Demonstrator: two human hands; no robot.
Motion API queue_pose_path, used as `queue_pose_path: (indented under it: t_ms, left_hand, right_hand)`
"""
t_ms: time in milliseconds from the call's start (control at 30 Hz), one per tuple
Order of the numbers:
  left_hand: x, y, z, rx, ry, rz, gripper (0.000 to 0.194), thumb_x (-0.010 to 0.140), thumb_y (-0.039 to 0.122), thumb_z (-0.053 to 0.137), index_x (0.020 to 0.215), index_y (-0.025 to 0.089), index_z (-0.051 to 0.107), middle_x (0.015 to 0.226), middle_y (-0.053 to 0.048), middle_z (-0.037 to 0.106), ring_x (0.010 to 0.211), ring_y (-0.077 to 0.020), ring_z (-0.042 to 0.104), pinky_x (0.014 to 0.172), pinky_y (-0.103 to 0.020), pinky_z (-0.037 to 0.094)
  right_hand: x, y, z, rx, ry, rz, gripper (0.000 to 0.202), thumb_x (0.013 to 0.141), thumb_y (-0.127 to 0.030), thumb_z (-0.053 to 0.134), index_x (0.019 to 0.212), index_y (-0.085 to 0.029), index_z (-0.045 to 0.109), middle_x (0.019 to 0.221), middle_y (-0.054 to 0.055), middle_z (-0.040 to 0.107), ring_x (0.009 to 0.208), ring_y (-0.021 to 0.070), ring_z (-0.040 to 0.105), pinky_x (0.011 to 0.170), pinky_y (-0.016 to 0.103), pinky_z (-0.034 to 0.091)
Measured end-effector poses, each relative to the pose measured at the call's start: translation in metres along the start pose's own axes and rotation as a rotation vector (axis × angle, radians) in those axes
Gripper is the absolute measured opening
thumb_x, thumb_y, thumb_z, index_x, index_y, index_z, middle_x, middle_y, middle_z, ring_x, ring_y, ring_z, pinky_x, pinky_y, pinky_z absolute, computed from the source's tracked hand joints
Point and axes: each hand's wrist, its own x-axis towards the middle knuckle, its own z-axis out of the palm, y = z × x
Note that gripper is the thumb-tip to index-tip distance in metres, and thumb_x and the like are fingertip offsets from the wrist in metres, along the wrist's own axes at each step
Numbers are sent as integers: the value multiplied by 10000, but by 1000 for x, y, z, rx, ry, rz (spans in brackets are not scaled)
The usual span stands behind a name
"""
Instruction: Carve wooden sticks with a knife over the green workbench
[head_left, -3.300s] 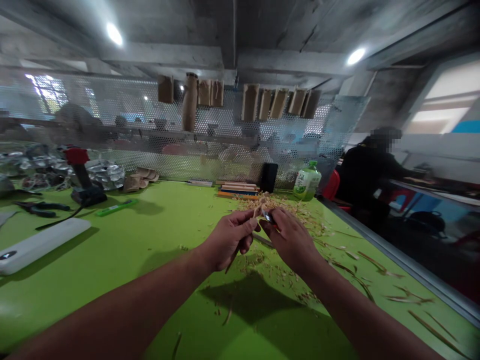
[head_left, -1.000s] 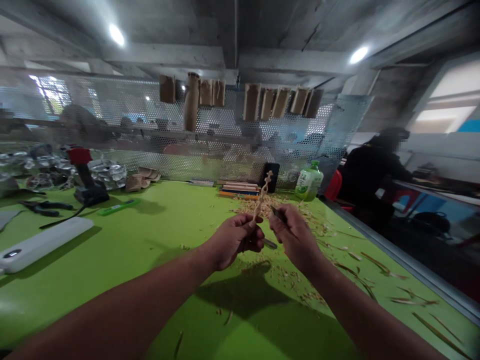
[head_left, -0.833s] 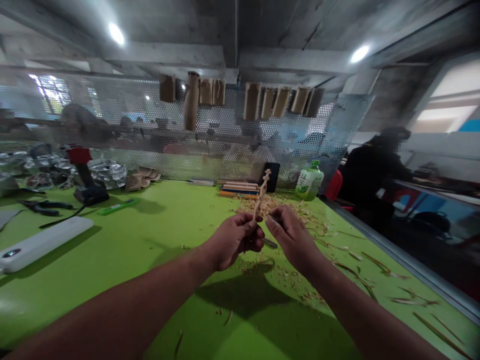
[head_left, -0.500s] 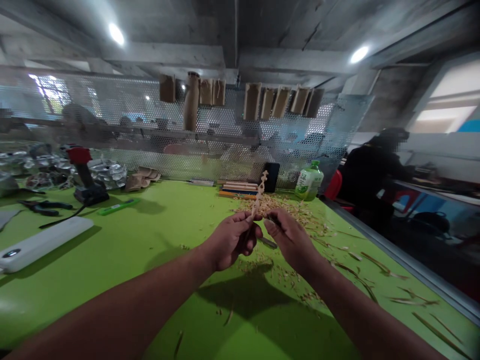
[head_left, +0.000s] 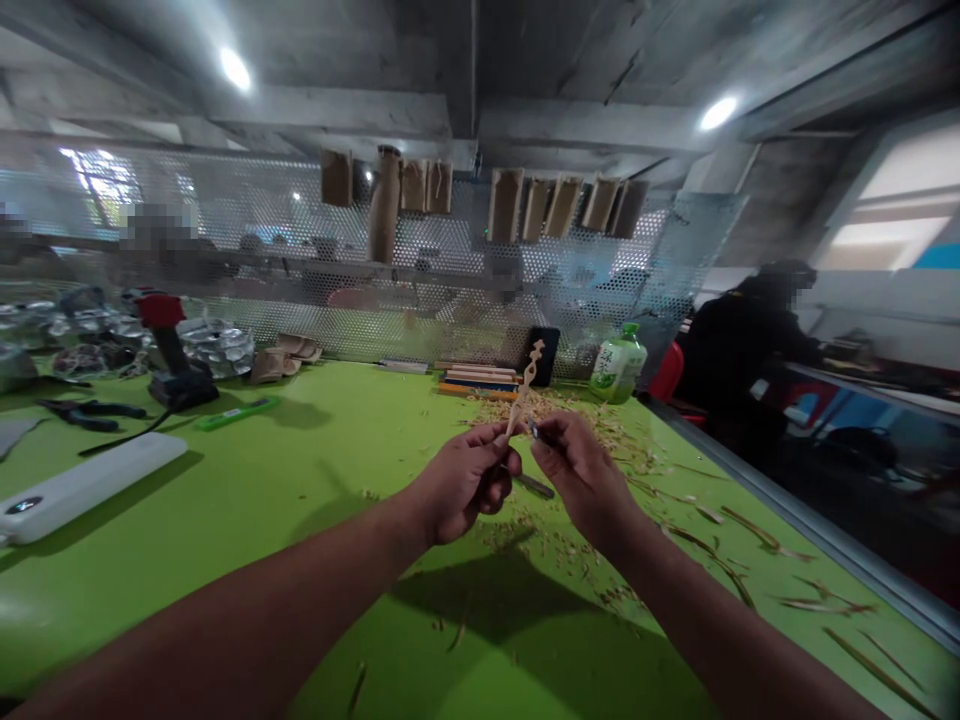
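Observation:
My left hand (head_left: pixel 469 480) is closed around the lower end of a slim carved wooden stick (head_left: pixel 530 375), whose wavy, notched upper part points up and away from me. Close to the stick's right side, my right hand (head_left: pixel 583 470) is closed on a small carving knife (head_left: pixel 534 430); only a short bit of its blade shows, and the handle is mostly hidden in my fingers. Another flat metal tool (head_left: pixel 535 487) lies on the green table just beyond and below my hands. Pale wood shavings (head_left: pixel 540 405) are scattered behind and under them.
A green-capped bottle (head_left: pixel 619 365), a dark phone (head_left: pixel 546 355) and stacked wooden strips (head_left: pixel 478 378) stand along the back. At left lie a white bar-shaped device (head_left: pixel 94 487), a green cutter (head_left: pixel 238 412), pliers (head_left: pixel 94 412) and a red drill (head_left: pixel 172 350). A person (head_left: pixel 746 340) sits beyond the right edge.
The carved stick's tip has leaned slightly to the right. My right hand has shifted a little and more of the blade shows beside the stick.

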Motion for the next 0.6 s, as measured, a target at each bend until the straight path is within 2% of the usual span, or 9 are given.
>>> queue_pose_path:
  t_ms: [133,300,600]
  left_hand:
    - [0,2,2,-11,6,7,138,857,280,598,921,176,534,662,45,516,386,-16,320,378,-150,198]
    - [0,0,3,-7,-18,22,143,829,218,608,957,170,565,689,42,491,423,-20,374,402,-157,234]
    - [-1,-5,3,97,8,45,153,850,323,604,879,184,545,599,66,442,368,-23,336,341,-146,185]
  right_hand:
    - [1,1,1,-41,-8,-8,243,874,-433,542,993,-222,564,858,29,660,737,173,599,626,271,429]
    - [3,4,2,-65,21,-50,216,869,-405,548,945,-209,602,839,40,660,718,172,594,627,274,428]
    - [2,1,1,-176,31,-77,200,864,-383,548,920,-208,627,815,44,663,707,177,589,631,272,408]
